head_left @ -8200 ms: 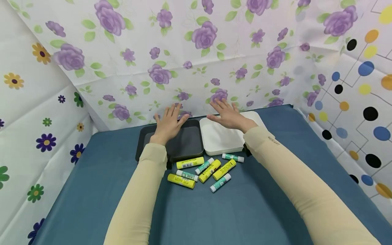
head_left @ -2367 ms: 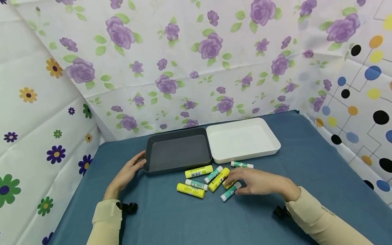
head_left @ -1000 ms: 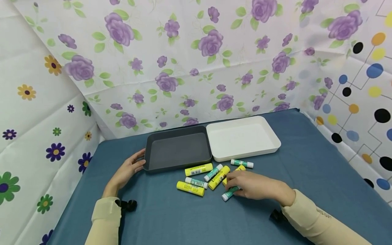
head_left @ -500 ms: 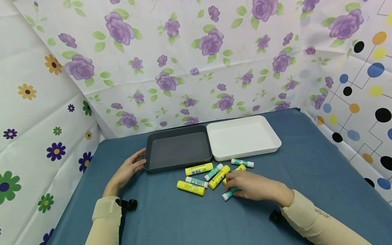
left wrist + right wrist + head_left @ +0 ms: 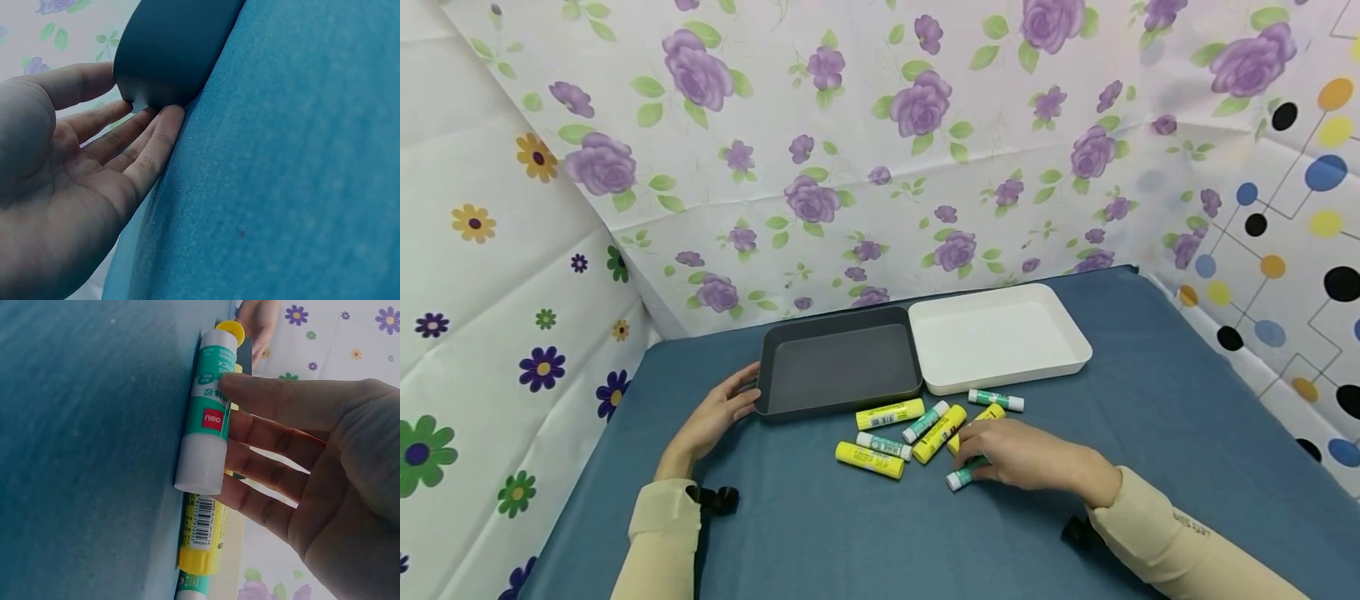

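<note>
My right hand pinches a green-and-white glue stick lying at the right front of the group. In the right wrist view the thumb lies on the label of this glue stick, and the other fingers reach behind it. My left hand has its fingertips against the left end of the dark grey tray. Seen from the left wrist, the fingers are extended and touch the corner of the dark tray. A yellow glue stick is partly hidden behind my right hand.
The white tray stands right beside the dark one. Several other yellow glue sticks and green-and-white glue sticks lie in front of the trays on the blue cloth. Flower-patterned sheets rise behind.
Both hands have come down from above the trays: the left to the dark tray's left end, the right to the green-and-white glue stick, which it now pinches. The last half second shows hardly any movement.
</note>
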Tool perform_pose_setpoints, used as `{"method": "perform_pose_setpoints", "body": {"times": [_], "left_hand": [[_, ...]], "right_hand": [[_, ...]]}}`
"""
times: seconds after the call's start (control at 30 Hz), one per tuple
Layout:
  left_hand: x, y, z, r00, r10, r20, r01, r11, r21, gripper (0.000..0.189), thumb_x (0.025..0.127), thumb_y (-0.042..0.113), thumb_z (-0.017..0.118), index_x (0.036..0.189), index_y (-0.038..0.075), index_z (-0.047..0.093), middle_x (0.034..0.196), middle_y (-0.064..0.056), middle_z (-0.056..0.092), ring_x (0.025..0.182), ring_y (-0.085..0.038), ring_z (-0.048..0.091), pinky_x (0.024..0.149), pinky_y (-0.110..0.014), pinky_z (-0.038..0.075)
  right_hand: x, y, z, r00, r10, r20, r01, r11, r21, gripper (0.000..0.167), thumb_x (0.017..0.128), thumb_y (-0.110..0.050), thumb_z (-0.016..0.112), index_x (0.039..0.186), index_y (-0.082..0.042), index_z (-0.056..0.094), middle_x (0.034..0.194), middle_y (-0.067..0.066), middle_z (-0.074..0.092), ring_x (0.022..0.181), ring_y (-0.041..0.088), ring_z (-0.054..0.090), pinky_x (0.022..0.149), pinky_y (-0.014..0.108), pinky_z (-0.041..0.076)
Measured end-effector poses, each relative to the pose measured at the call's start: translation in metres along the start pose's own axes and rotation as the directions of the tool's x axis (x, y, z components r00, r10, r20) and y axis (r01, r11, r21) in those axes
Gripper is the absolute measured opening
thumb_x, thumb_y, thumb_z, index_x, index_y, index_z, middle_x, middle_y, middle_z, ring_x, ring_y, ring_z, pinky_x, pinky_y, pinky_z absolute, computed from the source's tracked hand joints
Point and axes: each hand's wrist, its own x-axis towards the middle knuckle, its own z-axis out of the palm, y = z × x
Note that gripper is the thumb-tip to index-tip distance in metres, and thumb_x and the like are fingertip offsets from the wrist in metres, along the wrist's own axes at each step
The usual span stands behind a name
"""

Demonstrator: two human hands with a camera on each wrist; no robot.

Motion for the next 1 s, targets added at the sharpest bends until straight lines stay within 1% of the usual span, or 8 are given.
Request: {"method": "perform_pose_setpoints", "body": {"times": [0.1,0.3,0.4,0.47,0.53,0.63,0.83,1.0], "left_hand": [[0.001,-0.001,0.0,1.0,0.0,0.0,0.0,1.0,0.0,0.067,0.112,0.022,0.052,0.168,0.011,0.018,0.17,-0.023,0.017,0.153,-0.044,0.025,0.123,-0.062,0.027],[0.001,0.0,0.0,1.0,-0.015,-0.008,0.015,1.0,0.004,0.068,0.112,0.023,0.053,0.168,0.012,0.017,0.17,-0.023,0.016,0.154,-0.044,0.025,0.123,-0.062,0.027],[0.001,0.0,0.0,1.0,-0.02,-0.01,0.02,1.0,0.0,0.068,0.112,0.023,0.053,0.168,0.012,0.017,0.17,-0.023,0.016,0.154,-0.043,0.024,0.123,-0.062,0.027],[0.001,0.001,0.0,1.0,-0.021,-0.01,0.021,1.0,-0.001,0.068,0.112,0.023,0.053,0.168,0.012,0.017,0.17,-0.023,0.016,0.154,-0.043,0.025,0.123,-0.062,0.027],[0.001,0.001,0.0,1.0,-0.02,-0.011,0.02,1.0,-0.002,0.068,0.112,0.022,0.053,0.168,0.012,0.017,0.17,-0.023,0.016,0.154,-0.043,0.025,0.123,-0.062,0.027],[0.0,0.0,0.0,1.0,-0.015,-0.011,0.015,1.0,-0.004,0.067,0.112,0.021,0.052,0.168,0.011,0.018,0.17,-0.023,0.017,0.153,-0.043,0.026,0.123,-0.061,0.028],[0.001,-0.001,0.001,1.0,-0.007,-0.013,0.007,1.0,-0.009,0.066,0.112,0.022,0.052,0.168,0.012,0.019,0.17,-0.022,0.018,0.152,-0.043,0.028,0.122,-0.062,0.03],[0.001,-0.001,0.0,1.0,-0.011,-0.019,0.011,1.0,-0.016,0.066,0.112,0.021,0.052,0.168,0.012,0.019,0.169,-0.022,0.019,0.152,-0.043,0.028,0.122,-0.062,0.03]], "right_hand": [[-0.001,0.0,-0.003,1.0,0.011,0.02,-0.011,1.0,0.009,0.019,0.094,-0.014,0.08,0.112,-0.019,0.081,0.105,-0.011,0.067,0.098,0.003,0.062,0.087,0.029,0.058],[-0.002,0.001,-0.006,0.997,0.042,0.06,-0.044,0.999,0.03,0.026,0.093,-0.01,0.079,0.118,-0.019,0.079,0.114,-0.011,0.069,0.107,0.006,0.064,0.094,0.034,0.058],[-0.002,0.004,-0.008,0.996,0.056,0.068,-0.063,0.992,0.105,0.027,0.094,-0.01,0.078,0.12,-0.019,0.078,0.115,-0.013,0.069,0.108,0.004,0.063,0.095,0.033,0.057],[-0.003,0.006,-0.01,0.997,0.056,0.061,-0.066,0.982,0.178,0.027,0.095,-0.01,0.077,0.121,-0.018,0.078,0.115,-0.013,0.07,0.105,0.003,0.063,0.092,0.033,0.058],[-0.004,0.008,-0.013,0.997,0.053,0.048,-0.064,0.965,0.255,0.027,0.096,-0.011,0.077,0.122,-0.017,0.078,0.115,-0.012,0.07,0.101,0.004,0.062,0.089,0.032,0.058],[-0.006,0.011,-0.018,0.998,0.051,0.024,-0.056,0.945,0.322,0.027,0.096,-0.011,0.076,0.123,-0.017,0.077,0.114,-0.011,0.07,0.095,0.005,0.061,0.084,0.031,0.058],[-0.008,0.015,-0.021,0.998,0.069,0.011,-0.068,0.925,0.373,0.026,0.097,-0.014,0.076,0.122,-0.017,0.077,0.113,-0.011,0.071,0.093,0.006,0.06,0.082,0.031,0.058],[-0.006,0.017,-0.021,0.998,0.063,-0.009,-0.054,0.91,0.41,0.026,0.098,-0.014,0.075,0.124,-0.018,0.077,0.113,-0.009,0.071,0.091,0.007,0.061,0.08,0.028,0.058]]}}
